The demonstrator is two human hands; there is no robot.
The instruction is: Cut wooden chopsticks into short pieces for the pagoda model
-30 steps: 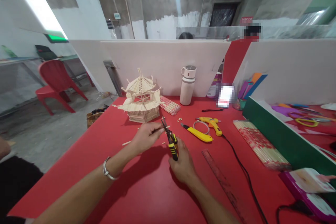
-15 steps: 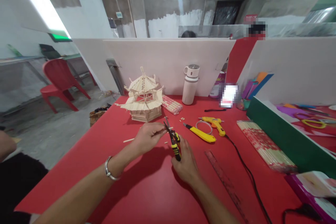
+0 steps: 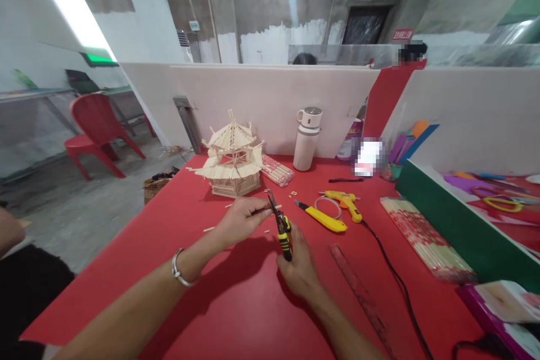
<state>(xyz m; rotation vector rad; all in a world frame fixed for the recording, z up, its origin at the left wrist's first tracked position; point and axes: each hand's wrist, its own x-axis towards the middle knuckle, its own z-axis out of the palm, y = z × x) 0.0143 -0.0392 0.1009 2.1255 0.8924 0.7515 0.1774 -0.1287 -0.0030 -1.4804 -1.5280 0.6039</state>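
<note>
The left hand [image 3: 243,219] has its thumb and fingers pinched close together on a thin wooden stick [image 3: 278,206], and the end of the stick pokes out past the dark blades of the pliers. The right hand [image 3: 300,264] is wrapped around the black and yellow handles of the pliers [image 3: 284,239], which point up and away from the person. The blades are right beside the left fingertips, but they are too small to tell if they are open. A silver bangle [image 3: 179,270] is on the left wrist. All of this is over a red table [image 3: 228,309], with the stick in front of a little wooden pavilion [image 3: 234,177] that has two pointy roofs. A pack of sticks lies just behind the pavilion, and a white bottle [image 3: 306,149] stands near it. To the right of the pliers lie a yellow box cutter [image 3: 327,219] and a yellow glue gun [image 3: 343,201] with a black cord. A red ruler [image 3: 358,287] lies nearer to the person, and a bigger bundle of sticks [image 3: 426,239] is next to a green wall.
</note>
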